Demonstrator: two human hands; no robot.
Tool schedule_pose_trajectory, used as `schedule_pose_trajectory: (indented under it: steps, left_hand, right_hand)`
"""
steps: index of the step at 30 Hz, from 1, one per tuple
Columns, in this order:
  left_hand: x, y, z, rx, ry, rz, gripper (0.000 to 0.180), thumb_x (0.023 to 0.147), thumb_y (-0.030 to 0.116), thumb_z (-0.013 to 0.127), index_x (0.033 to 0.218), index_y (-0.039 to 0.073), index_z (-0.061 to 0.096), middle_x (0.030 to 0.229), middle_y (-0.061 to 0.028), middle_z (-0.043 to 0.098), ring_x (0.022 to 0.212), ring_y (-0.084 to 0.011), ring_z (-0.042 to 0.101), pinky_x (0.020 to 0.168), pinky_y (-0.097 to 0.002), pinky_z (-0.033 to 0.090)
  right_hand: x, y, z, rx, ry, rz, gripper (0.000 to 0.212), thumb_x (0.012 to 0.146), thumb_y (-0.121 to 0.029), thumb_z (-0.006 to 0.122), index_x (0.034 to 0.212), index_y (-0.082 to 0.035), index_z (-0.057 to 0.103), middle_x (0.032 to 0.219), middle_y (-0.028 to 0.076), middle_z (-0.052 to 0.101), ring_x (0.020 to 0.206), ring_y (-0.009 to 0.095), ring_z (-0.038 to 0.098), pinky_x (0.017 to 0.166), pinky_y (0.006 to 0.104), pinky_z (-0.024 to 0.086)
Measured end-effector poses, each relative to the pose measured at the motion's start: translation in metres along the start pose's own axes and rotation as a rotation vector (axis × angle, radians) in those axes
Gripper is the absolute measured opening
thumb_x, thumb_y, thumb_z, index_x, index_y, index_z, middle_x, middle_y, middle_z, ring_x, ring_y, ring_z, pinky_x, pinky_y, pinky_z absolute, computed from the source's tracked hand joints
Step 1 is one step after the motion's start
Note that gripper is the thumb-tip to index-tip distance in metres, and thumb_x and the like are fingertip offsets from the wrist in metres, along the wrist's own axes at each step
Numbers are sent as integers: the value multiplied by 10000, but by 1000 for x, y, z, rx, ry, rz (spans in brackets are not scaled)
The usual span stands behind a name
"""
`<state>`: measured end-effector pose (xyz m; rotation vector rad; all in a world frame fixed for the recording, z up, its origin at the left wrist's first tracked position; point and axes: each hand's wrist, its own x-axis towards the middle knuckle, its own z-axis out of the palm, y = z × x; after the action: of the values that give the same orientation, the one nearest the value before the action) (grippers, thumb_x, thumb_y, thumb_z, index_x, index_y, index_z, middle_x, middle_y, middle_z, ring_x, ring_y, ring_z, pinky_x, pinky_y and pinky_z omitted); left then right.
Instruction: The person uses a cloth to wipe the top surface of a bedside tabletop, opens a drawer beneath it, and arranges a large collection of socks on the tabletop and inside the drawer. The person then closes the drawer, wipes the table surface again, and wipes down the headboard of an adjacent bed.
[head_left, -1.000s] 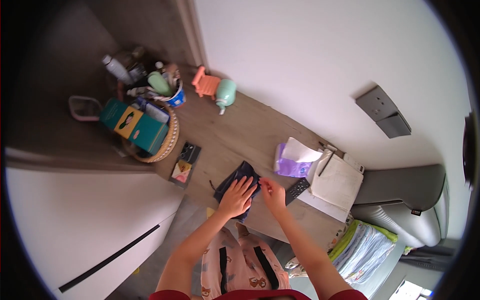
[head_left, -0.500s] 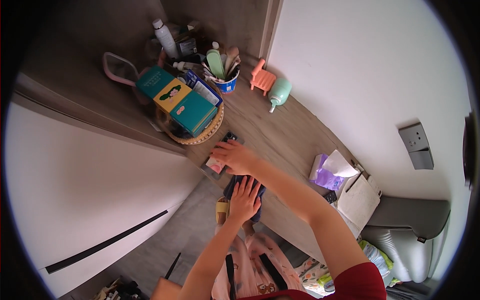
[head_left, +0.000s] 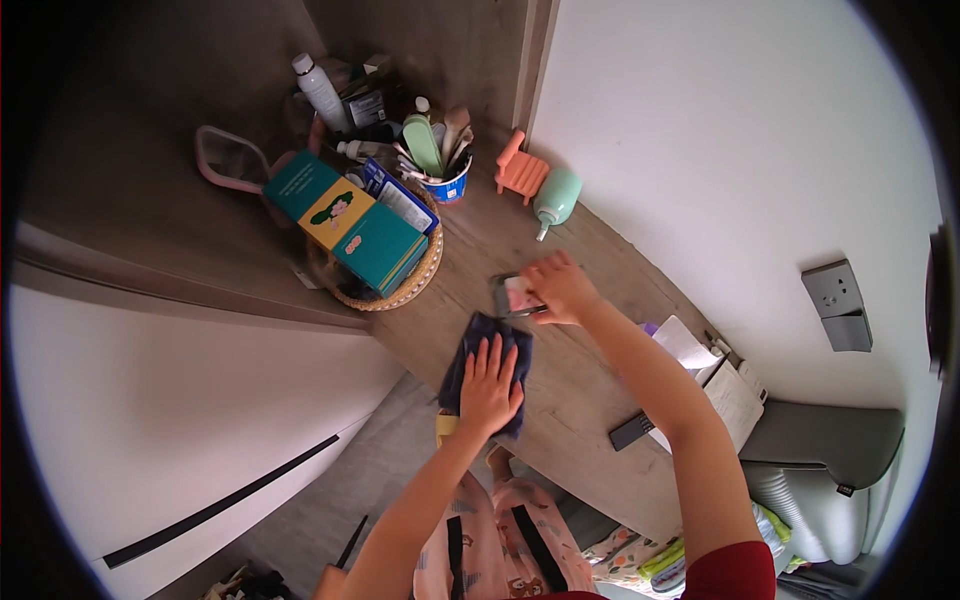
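Apparently, the step in hand is pressing the dark cloth (head_left: 456, 384) onto the desk (head_left: 575, 395) near its edge, the left hand (head_left: 488, 392) lying flat, grasping nothing. Beyond, the right hand (head_left: 563, 290) closes around the phone (head_left: 508, 297); moving it calls for a steady grip

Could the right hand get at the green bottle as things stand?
Probably yes for reach: no object shows between the right hand and the green bottle. Gripping it looks less likely, since that hand already holds the phone.
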<state>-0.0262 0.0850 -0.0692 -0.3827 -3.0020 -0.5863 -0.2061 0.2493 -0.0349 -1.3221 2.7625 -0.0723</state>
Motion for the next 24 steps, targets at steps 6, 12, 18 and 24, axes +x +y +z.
schedule_pose_trajectory:
  steps: [6, 12, 18, 24]
  left_hand:
    - [120, -36, 16, 83, 165, -30, 606, 781, 304, 528, 1324, 72, 393, 1413, -190, 298, 1294, -360, 287, 1042, -470, 238]
    - [190, -81, 13, 123, 186, 55, 575, 837, 330, 481, 1337, 68, 372, 1414, -191, 295, 1301, -351, 278, 1057, -461, 222]
    - [95, -77, -3, 70, 97, 109, 568, 838, 297, 492, 1334, 53, 365, 1406, -204, 300, 1291, -369, 287, 1049, -481, 230]
    - [2, -106, -32, 159, 24, -35, 577, 829, 307, 470, 1351, 86, 360, 1434, -174, 274, 1312, -351, 265, 1062, -479, 206]
  right_hand:
    - [-30, 37, -4, 31, 60, 396, 677, 584, -411, 768, 1124, -114, 488, 1075, 53, 569, 1055, 242, 508, 953, 398, 327]
    - [-10, 43, -3, -40, 51, 452, 663, 642, -362, 754, 1187, -120, 463, 1119, 42, 564, 1077, 220, 502, 922, 374, 353]
    - [-11, 47, -1, -82, 146, 534, 611, 675, -300, 727, 1199, -125, 468, 1162, 38, 551, 1099, 218, 492, 920, 366, 366]
    - [-48, 0, 9, -50, 518, 658, 485, 691, -155, 652, 1157, -108, 524, 1180, 69, 530, 1105, 268, 482, 941, 424, 368]
